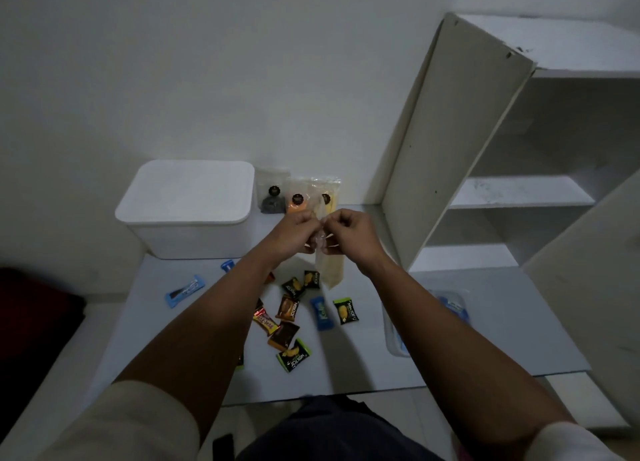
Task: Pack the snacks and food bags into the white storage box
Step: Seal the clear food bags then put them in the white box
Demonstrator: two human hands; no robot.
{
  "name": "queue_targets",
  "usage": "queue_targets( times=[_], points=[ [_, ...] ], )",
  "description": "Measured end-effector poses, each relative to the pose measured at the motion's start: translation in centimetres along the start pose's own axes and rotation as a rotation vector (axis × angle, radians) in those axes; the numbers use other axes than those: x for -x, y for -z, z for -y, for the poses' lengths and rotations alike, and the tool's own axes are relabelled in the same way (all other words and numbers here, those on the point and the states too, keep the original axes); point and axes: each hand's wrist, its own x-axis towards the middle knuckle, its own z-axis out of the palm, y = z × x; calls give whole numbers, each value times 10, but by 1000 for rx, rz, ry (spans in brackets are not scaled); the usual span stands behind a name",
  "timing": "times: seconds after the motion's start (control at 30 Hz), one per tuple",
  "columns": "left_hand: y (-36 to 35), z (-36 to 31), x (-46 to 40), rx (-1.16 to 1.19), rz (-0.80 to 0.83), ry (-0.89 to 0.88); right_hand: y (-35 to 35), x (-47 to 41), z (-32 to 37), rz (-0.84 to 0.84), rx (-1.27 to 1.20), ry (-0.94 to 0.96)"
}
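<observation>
Pinching the top of a clear bag of pale yellow food between them, the left hand and right hand meet above the table, fingers curled tight on the plastic. The bag hangs down from that grip, its lower end near the table, so its weight pulls it straight; my guess is that the mouth is being twisted or sealed before packing, though the fingers hide what they are doing.

At the back left stands the white box with its lid on. Nothing can go in until that comes off, so the packing proper looks not yet begun. Just beside the box, three more food bags lean against the wall: a dark one, an orange one and a yellow one, upright probably because the wall props them.

Small snacks lie scattered flat under the arms: green packets, brown ones, a blue one and another blue one off to the left. A clear tub sits partly hidden behind the right forearm. White shelves stand at the right.
</observation>
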Motion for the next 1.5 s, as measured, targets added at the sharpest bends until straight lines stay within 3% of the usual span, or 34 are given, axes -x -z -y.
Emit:
queue_targets(
  times=[0.2, 0.37, 0.57, 0.77, 0.93, 1.03, 1.13, 1.27, 1.33, 1.5],
  points=[
    [4, 5, -28, -93, -25, -13, 5, -21, -5, 31, -56, -63],
    [3, 13, -47, -77, -62, -7, 17, -33, -2, 118, 67, -160],
    [-8, 13, -56, -117, -49, -42, 22, -44, -7, 27, 21, -106],
    [-16, 13, -64, -139, 81, -90, 29, -53, -11, -29, 30, -118],
    [-15, 17, -82, -103, -76, -15, 34, -56, -18, 59, 144, -74],
    [-16, 18, -93, -105, -67, -2, 41, -61, -28, 73, 162, -94],
    [-22, 17, -107, -71, -67, 33, 47, -66, -36, 24, 214, -54],
    [-32, 12, -133, 233, -95, 184, 54, -74, -58, 9, 319, 15],
    [-37, 13, -150, 327, -78, 218, 62, -85, -70, -77, 339, 45],
    [-49, 30, -188, 22, -331, 79, 90, -134, -78, -294, 193, -53]
  ],
)
